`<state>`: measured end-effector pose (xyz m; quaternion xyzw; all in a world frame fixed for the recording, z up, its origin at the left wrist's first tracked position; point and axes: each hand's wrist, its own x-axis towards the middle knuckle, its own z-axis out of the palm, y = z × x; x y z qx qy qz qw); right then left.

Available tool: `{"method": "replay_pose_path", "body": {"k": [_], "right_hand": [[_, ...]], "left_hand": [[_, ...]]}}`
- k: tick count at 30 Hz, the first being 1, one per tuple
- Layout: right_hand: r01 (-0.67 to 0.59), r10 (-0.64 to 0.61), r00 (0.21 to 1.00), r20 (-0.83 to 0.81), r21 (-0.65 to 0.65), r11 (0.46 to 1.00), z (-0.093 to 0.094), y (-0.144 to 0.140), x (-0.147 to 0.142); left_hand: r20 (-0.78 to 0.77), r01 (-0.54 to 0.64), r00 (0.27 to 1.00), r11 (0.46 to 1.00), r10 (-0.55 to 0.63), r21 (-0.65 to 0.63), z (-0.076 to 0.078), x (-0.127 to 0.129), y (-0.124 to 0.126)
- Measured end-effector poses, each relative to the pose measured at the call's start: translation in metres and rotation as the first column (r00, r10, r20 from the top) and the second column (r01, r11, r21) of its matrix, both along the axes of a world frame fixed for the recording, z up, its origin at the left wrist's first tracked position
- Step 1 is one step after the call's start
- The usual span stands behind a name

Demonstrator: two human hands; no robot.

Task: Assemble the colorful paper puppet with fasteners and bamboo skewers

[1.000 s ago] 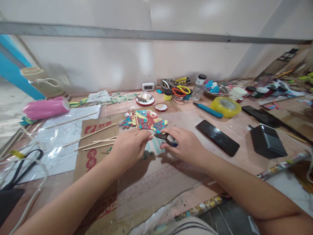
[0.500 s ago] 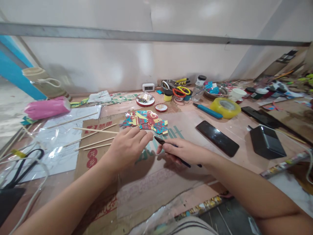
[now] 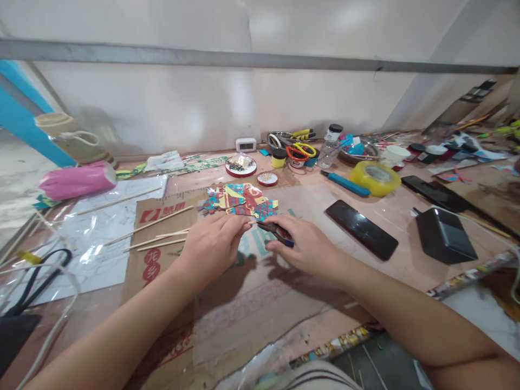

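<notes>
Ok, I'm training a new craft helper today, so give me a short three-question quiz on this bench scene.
1. True or false: the right hand holds small pliers.
2. What lies nearest beyond both hands: A) colourful paper cutout, B) yellow tape roll, C) pink bundle?
3. Which hand is closer to the black phone?

Key: 1 true; 2 A; 3 right, since the left hand sits by the wooden sticks.

matt brown cardboard (image 3: pixel 162 260), glossy black phone (image 3: pixel 361 228), thin wooden sticks (image 3: pixel 156 222)
</notes>
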<state>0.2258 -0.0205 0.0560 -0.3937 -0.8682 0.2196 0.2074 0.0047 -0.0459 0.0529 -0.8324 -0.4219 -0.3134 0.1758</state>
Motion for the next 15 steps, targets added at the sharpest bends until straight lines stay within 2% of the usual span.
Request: {"method": "replay_pose_path", "body": {"k": [2,5,10,15], "right_hand": [[0.007,-0.008,1.0,0.005,0.087,0.996,-0.0023,0.001,0.0005],[0.014,-0.015,1.0,0.003,0.148,0.989,-0.0057,0.0024,0.0013],[0.016,-0.019,1.0,0.012,0.196,0.98,-0.0072,0.0027,0.0023],[0.01,-0.017,0.999,0.039,0.186,0.982,-0.0044,0.002,0.0035]], "left_hand": [[0.014,0.009,1.0,1.0,-0.009,-0.01,-0.0003,-0.0005,-0.0004],[0.041,0.025,0.999,0.999,-0.024,-0.034,0.0,-0.0005,-0.001],[0.048,0.024,0.999,0.994,-0.019,-0.109,0.0038,0.0015,-0.0025],[0.05,0.025,0.999,0.989,-0.018,-0.148,0.0037,0.0016,-0.0029]]}}
